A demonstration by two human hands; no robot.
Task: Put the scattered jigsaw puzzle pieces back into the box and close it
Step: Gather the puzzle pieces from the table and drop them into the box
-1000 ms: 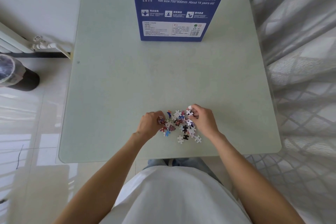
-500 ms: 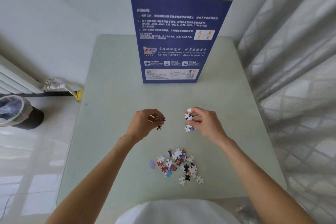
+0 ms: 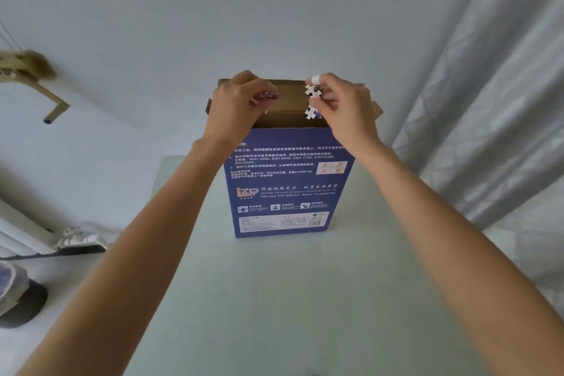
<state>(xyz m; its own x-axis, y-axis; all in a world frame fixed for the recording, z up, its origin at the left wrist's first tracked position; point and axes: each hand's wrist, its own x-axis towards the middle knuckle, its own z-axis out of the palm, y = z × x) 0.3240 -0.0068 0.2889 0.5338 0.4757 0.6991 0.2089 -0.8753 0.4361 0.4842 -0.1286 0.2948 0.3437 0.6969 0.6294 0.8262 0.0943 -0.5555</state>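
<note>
A tall blue puzzle box (image 3: 287, 186) stands upright at the far side of the pale green table (image 3: 274, 299), its brown top flaps open. My left hand (image 3: 236, 104) is raised over the open top and pinches a few dark red and blue puzzle pieces (image 3: 268, 96). My right hand (image 3: 343, 107) is beside it above the opening and pinches two white-backed puzzle pieces (image 3: 312, 101). The pile of loose pieces on the table is out of the frame.
A grey sheer curtain (image 3: 488, 101) hangs along the right side. To the left are a white radiator (image 3: 21, 232) with pipes, a dark bin (image 3: 18, 299) on the floor and a brass wall fitting (image 3: 33, 79).
Both hands lifted from the pile on the near table, carrying pieces, and rose forward to the box's open top. The view tilted up, so the pile left the frame.
</note>
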